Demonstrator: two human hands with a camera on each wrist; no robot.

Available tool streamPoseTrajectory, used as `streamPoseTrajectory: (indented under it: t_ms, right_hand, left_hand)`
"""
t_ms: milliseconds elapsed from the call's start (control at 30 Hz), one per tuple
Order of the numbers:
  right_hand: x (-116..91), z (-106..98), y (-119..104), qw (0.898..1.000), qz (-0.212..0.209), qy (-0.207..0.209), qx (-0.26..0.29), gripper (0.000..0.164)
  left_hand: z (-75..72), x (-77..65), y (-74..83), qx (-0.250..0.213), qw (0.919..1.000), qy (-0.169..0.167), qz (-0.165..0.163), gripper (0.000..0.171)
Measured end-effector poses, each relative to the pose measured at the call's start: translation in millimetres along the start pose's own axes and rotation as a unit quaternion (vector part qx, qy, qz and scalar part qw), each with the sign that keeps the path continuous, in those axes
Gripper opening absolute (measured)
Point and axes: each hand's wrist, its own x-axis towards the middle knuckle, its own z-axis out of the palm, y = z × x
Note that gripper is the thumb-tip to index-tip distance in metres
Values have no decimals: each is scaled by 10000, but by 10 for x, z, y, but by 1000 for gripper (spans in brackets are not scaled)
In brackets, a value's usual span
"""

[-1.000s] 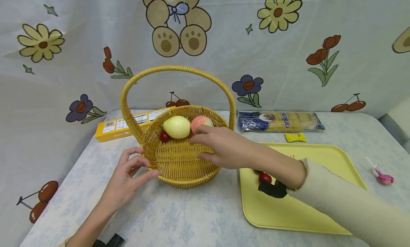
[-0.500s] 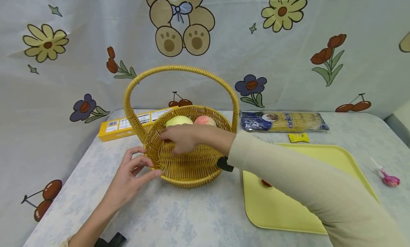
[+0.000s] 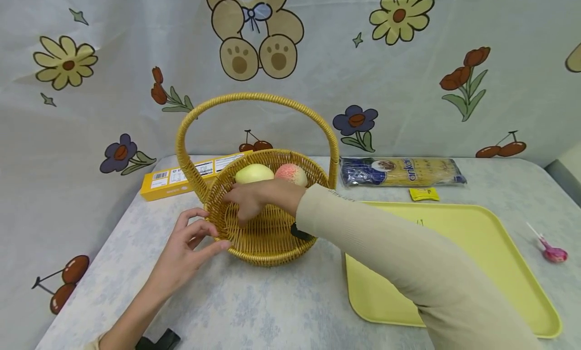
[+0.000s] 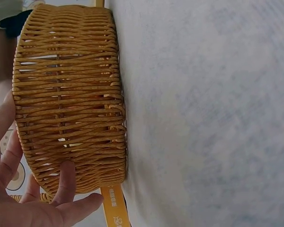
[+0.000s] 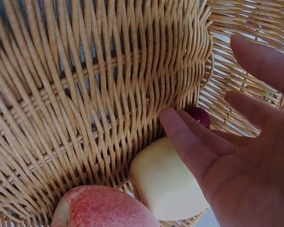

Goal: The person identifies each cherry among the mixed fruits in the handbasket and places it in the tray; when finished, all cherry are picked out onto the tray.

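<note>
A yellow woven basket [image 3: 268, 244] with a tall arched handle stands on the table. My left hand [image 3: 181, 249] holds its left rim; in the left wrist view, fingers [image 4: 66, 184] spread over the outer wall. Inside the basket, my right hand [image 3: 251, 198] reaches toward the left wall with fingers mostly straight. In the right wrist view, its fingertips are close to a dark red cherry [image 5: 202, 116]; whether they touch it is unclear. A pale yellow pear-like fruit [image 3: 254, 173] and a pink-and-cream peach [image 3: 292, 173] lie at the back of the basket.
A yellow tray [image 3: 381, 304] lies at the right, partly covered by the right sleeve; thin stems [image 3: 419, 222] show on it. Behind are a noodle packet [image 3: 404, 172] and a yellow wrapped sweet [image 3: 424, 194]. A lollipop [image 3: 553, 252] is far right, an orange-yellow box [image 3: 168, 183] back left.
My right hand has moved left across the basket, from near the peach to the left inner wall. The left hand keeps its hold on the rim.
</note>
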Motion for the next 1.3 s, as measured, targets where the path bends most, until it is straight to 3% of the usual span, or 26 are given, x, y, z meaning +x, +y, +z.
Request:
streamPoseTrajectory:
  t_ms: [367,800,1133,1300]
  right_hand:
    - [-8,-9,41,9992,-153,-166,-336,46]
    - [-64,-14,102,9981,-382,-490,44,34]
    - [-222,-136,115,9968,-715,-59,357,40]
    - [-323,-173,111,9934,-1006,280,480,28]
  left_hand:
    - [5,-9,-4,75,10000,35,-10,20]
    - [4,-14,23,123,9997,-23,-201,21]
    - [-3,-8,25,96,9998,-39,-179,21]
    - [-3,-7,21,69,9998,-31,-187,21]
